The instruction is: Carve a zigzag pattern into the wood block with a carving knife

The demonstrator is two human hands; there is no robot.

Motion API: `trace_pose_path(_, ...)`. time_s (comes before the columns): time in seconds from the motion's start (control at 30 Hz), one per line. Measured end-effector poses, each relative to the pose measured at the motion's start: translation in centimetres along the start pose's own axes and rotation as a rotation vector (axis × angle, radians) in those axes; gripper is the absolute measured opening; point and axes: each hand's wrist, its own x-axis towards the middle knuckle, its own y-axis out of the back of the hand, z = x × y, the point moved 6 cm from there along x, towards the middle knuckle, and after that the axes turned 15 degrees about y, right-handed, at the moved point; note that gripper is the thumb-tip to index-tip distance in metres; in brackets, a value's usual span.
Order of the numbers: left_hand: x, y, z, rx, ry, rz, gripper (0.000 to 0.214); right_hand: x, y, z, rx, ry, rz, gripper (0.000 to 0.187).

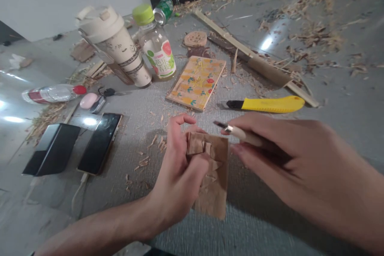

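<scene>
My left hand (183, 172) grips a small flat wooden block (214, 196), its thumb pressed on the upper face. Shapes are carved into the upper half of that face, partly hidden under the thumb. In my right hand (285, 160) is a carving knife (244, 135) with a pale handle and a short dark blade, held like a pen. The blade points left, just above the block's top edge and apart from the wood. Beyond the knife lies a yellow utility knife (270, 104). A painted wooden board (198, 82) with a fruit pattern rests farther back.
A cream tumbler (120, 44), a green-capped bottle (159, 48) and a green can (163, 10) stand at the back. Leftward are a phone (99, 144), a black folded case (52, 150) and a lying plastic bottle (54, 93). Long wooden strips (228, 38) and shavings (318, 36) lie behind.
</scene>
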Motion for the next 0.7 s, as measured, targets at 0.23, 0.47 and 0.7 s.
trace_pose_path(0.23, 0.2, -0.3, -0.6, 0.057, -0.013, -0.125, 0.039, 1.0, -0.8, -0.1, 0.113, 0.119, 0.003, 0.022)
trace_pose_path(0.47, 0.4, -0.4, -0.5, 0.053, 0.002, -0.146, 0.041, 0.3, -1.4, 0.6, 0.135, 0.099, -0.017, 0.023)
trace_pose_path(0.7, 0.5, -0.4, 0.2, 0.060, 0.014, -0.115, 0.047, 0.4, -1.4, 1.1, 0.066, 0.071, -0.037, 0.030)
